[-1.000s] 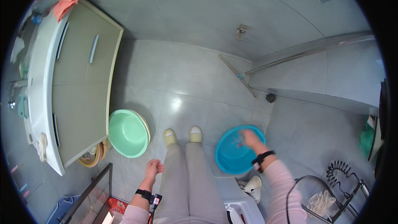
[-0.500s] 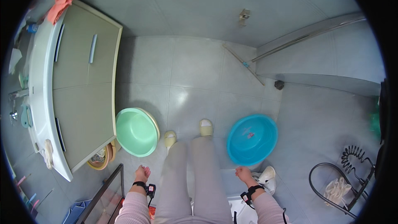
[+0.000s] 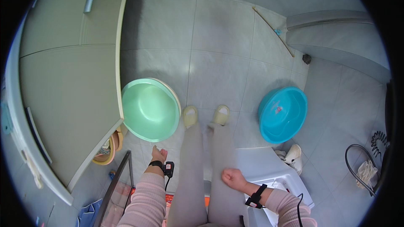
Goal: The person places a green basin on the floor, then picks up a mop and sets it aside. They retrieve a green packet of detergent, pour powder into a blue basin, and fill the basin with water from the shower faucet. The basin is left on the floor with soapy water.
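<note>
Green basin (image 3: 150,110), just ahead of loosely half-curled left hand (image 3: 159,154), right hand (image 3: 234,179) fisted

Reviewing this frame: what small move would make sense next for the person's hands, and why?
Perhaps lower the left hand toward the near rim of the green basin: in this view the hand shows just short of that rim, with nothing visible in it. The right hand is a fist, farther from the blue basin, so it seems less ready.

One left hand (image 3: 159,154), one right hand (image 3: 234,179), two pale slippers (image 3: 190,118), two black wristbands (image 3: 256,196); at left one green basin (image 3: 150,110), one cream basin (image 3: 175,93); at right one blue basin (image 3: 288,117).
</note>
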The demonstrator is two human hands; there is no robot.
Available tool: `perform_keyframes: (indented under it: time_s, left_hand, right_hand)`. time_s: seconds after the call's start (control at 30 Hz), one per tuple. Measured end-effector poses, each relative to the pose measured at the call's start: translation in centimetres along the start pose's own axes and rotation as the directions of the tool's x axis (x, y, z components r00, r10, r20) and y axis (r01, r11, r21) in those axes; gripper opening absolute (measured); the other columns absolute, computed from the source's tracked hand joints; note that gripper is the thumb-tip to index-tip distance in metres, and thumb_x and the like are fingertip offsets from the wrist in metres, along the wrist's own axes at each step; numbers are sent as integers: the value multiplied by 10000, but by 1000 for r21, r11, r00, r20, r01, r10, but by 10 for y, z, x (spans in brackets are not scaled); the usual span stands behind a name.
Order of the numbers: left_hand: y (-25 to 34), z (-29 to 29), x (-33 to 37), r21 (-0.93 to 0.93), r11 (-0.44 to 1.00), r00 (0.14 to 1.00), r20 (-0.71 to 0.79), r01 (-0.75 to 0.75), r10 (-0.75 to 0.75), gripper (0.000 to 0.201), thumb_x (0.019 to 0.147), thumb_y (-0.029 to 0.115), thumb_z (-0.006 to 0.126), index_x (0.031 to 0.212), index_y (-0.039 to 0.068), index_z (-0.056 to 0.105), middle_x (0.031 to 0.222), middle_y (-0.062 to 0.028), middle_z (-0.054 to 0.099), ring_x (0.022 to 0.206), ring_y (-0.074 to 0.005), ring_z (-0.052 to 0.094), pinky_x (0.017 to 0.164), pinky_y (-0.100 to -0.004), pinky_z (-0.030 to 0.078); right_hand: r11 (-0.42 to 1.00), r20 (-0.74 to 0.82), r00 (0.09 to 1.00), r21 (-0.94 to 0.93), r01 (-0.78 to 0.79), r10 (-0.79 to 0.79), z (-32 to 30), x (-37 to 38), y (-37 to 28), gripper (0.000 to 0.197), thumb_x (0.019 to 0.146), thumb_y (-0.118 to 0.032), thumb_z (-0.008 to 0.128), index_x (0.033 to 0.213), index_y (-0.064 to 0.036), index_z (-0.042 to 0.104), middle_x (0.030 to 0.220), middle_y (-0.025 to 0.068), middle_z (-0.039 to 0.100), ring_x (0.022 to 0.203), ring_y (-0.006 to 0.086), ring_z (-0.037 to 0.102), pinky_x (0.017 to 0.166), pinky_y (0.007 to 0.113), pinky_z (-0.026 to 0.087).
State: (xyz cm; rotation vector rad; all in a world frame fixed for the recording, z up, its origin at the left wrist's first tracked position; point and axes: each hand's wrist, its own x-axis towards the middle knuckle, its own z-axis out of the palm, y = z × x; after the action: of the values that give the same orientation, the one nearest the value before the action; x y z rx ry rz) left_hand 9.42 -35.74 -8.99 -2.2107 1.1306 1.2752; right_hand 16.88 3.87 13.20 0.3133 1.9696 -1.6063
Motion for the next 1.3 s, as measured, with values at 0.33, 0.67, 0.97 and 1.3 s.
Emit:
perform_keyframes:
  time_s: [0.33,0.67,0.97,1.3]
  left_hand:
    - [-6,45,66,-273,943,931,355,192,-87,750,782,373,736,1329,19,364,1189,-127,490,1081,-263,500,936,-410,457]
    - [40,148,11,-482,871,836,513,93,194,270,910,170,647,1092,-3,549,1007,-137,583,905,-219,574,828,-327,546]
    - [142,198,13,-84,597,601,-49,-798,797,207,923,94,505,1068,-46,552,971,-137,631,803,-195,639,717,-295,547]
    - [12,142,-55,558,270,614,761,-785,212,255,832,215,605,639,48,591,594,-77,601,559,-147,585,511,-296,466]
  right_hand:
    - [988,214,975,-123,90,-63,50,3,23,180,759,-115,636,669,-100,480,680,48,515,729,272,498,699,385,414]
    - [983,199,978,-161,89,-56,56,11,13,174,756,-117,632,667,-100,484,674,45,521,714,272,500,688,385,418]
    - [990,141,988,-119,81,-64,56,2,20,153,757,-112,634,691,-92,497,683,54,525,714,275,510,676,393,425]
    - [971,109,992,-224,82,-59,55,-1,10,129,789,-135,604,709,-79,521,708,78,550,752,293,517,719,409,428]
